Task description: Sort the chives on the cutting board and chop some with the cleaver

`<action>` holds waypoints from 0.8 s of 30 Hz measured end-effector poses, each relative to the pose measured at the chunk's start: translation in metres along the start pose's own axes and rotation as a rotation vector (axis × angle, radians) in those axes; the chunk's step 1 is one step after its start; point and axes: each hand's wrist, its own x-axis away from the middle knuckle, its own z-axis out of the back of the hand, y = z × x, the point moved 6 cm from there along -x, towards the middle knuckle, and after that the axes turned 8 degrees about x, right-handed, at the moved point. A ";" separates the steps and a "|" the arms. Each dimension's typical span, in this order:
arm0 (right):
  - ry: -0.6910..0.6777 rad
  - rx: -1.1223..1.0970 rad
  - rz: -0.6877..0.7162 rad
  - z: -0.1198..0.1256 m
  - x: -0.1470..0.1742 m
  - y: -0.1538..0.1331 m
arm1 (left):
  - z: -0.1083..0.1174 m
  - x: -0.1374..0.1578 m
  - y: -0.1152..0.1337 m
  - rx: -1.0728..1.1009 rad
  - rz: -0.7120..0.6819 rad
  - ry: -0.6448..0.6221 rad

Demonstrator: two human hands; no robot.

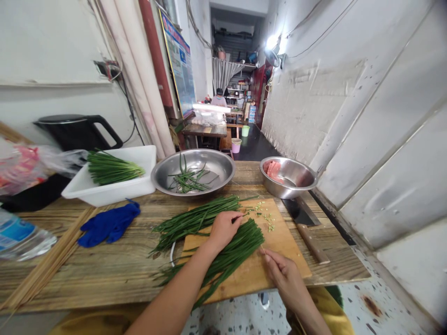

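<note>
Two bunches of garlic chives lie on the wooden cutting board [282, 251], a rear bunch [199, 216] and a nearer one [233, 256]. My left hand [225, 230] reaches between them, its thumb and fingers pinched on what looks like a chive stem [246, 214]. Small pale cut chive ends [268, 221] are scattered at the board's far right. My right hand [284, 270] is closed on a thin bamboo skewer [262, 249], whose tip points toward the cut ends of the nearer bunch. The skewer's lower part runs back under the palm and is mostly hidden.
A cleaver [310, 237] lies right of the board. Behind stand a steel basin [223, 179] with loose chives and a bowl [296, 186] with pink meat slices. At left are a white tray [115, 197] with chives, a blue glove [108, 223], bamboo skewers [45, 267] and a bottle [24, 237].
</note>
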 end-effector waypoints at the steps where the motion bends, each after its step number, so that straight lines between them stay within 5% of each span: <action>1: -0.001 0.001 0.003 0.000 0.000 0.000 | 0.000 0.000 0.000 0.001 -0.002 0.003; 24: 0.009 0.000 -0.006 -0.002 0.000 0.010 | -0.006 0.008 0.010 0.050 -0.244 -0.083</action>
